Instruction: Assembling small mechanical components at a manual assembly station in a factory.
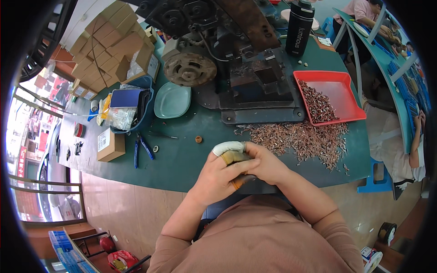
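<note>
My left hand (218, 177) and my right hand (266, 164) meet in front of me at the table's near edge, fingers closed against each other. A white finger cover (229, 148) sits on top, and a worn yellowish finger cover (234, 157) is just below it. Lower down, an orange-edged dark cover (242, 181) shows between the hands. My left thumb lies across toward the right hand. Anything held between the fingers is hidden. A heap of small copper-coloured metal pieces (296, 141) lies just beyond my right hand.
A dark press machine (259, 86) stands ahead. Right of it are a red tray (337, 91) partly filled with pieces and a black bottle (300, 29). To the left are blue-handled pliers (144, 148), a cardboard box (111, 144), a blue basket (144, 109) and a pale green dish (173, 100).
</note>
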`<action>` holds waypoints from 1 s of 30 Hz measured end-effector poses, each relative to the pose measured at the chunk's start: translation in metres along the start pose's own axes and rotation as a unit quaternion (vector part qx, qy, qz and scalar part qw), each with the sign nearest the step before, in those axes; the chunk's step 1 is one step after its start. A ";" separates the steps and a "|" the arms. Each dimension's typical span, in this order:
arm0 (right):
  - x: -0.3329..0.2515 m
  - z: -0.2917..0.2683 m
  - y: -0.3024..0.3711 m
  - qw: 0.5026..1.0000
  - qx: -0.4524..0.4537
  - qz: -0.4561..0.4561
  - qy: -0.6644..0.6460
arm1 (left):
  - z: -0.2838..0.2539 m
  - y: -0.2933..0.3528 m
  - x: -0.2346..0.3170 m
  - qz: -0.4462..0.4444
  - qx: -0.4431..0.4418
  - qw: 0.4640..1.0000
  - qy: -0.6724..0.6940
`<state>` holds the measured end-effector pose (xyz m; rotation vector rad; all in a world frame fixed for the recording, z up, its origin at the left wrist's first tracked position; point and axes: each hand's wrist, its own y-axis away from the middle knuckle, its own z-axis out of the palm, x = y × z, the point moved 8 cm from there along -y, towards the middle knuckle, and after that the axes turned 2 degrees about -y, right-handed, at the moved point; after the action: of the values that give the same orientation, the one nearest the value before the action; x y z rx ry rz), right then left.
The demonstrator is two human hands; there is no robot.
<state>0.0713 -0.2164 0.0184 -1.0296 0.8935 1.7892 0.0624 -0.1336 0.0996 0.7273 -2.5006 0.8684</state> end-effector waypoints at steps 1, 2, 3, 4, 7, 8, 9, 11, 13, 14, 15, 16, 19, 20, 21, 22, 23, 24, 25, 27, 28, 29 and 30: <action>0.001 0.000 -0.001 1.000 0.002 -0.001 -0.002 | 0.000 0.001 -0.001 0.002 -0.002 1.000 0.001; 0.003 0.000 -0.002 1.000 -0.002 -0.007 -0.016 | -0.003 0.000 -0.004 -0.016 0.005 1.000 0.001; 0.003 0.002 -0.002 0.999 -0.007 -0.012 -0.030 | -0.008 -0.001 -0.006 -0.033 0.012 0.999 0.001; -0.002 0.003 -0.001 0.999 -0.010 -0.038 0.009 | -0.012 -0.002 -0.008 -0.049 0.017 0.999 0.015; 0.012 -0.004 -0.001 0.999 -0.004 0.028 0.042 | -0.017 -0.002 -0.012 -0.062 -0.003 0.998 0.026; 0.012 -0.004 -0.001 0.999 -0.005 0.029 0.041 | -0.018 -0.004 -0.012 -0.065 -0.004 0.998 0.025; 0.009 -0.005 -0.002 0.997 0.004 0.014 0.080 | -0.017 -0.006 -0.007 -0.043 -0.015 0.999 0.002; 0.007 -0.007 -0.002 0.993 0.014 -0.002 0.119 | -0.015 -0.009 -0.001 -0.022 -0.028 0.999 -0.021; 0.009 -0.011 -0.003 0.996 0.026 0.005 0.087 | -0.014 -0.011 0.001 -0.026 -0.029 0.999 -0.030; 0.009 -0.011 -0.002 0.996 0.031 0.004 0.087 | -0.011 -0.012 0.003 -0.023 -0.030 0.999 -0.028; 0.009 -0.013 0.000 0.995 0.041 0.008 0.093 | -0.007 -0.014 0.006 -0.008 -0.032 0.999 -0.042; 0.008 -0.015 0.002 0.994 0.054 0.011 0.099 | -0.003 -0.015 0.010 0.010 -0.033 0.998 -0.055; 0.001 0.000 0.002 0.971 -0.066 -0.066 0.220 | -0.002 -0.013 0.023 0.042 -0.036 0.996 -0.068; -0.001 0.001 0.004 0.972 -0.058 -0.068 0.219 | -0.001 -0.012 0.018 0.026 -0.047 0.997 -0.062; -0.005 0.008 0.003 0.971 -0.056 -0.074 0.220 | -0.004 -0.012 0.016 0.010 -0.056 0.996 -0.063; -0.004 0.008 0.002 0.978 -0.052 -0.072 0.190 | -0.009 -0.014 0.016 -0.008 -0.050 0.997 -0.055; -0.003 0.011 0.000 0.983 -0.057 -0.072 0.158 | -0.015 -0.014 0.016 -0.032 -0.043 0.997 -0.054; 0.004 0.013 -0.003 0.990 -0.071 -0.036 0.116 | -0.017 -0.010 0.019 -0.011 -0.043 0.998 -0.046; 0.011 0.013 -0.004 0.994 -0.088 -0.002 0.072 | -0.020 -0.007 0.017 -0.017 -0.035 0.998 -0.053; 0.003 0.015 0.000 0.993 -0.097 -0.018 0.064 | -0.019 -0.006 0.016 -0.024 -0.025 0.998 -0.057; 0.006 0.014 0.003 0.992 -0.103 0.019 0.064 | -0.015 -0.007 0.017 -0.013 -0.030 0.998 -0.049; 0.005 0.016 0.007 0.990 -0.114 0.058 0.064 | -0.013 -0.009 0.019 -0.007 -0.033 0.998 -0.044; -0.002 0.017 0.010 0.989 -0.114 0.048 0.083 | -0.013 -0.011 0.023 -0.004 -0.030 0.999 -0.028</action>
<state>0.0580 -0.2056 0.0284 -1.3161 0.8644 1.9401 0.0534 -0.1409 0.1257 0.7508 -2.5586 0.7782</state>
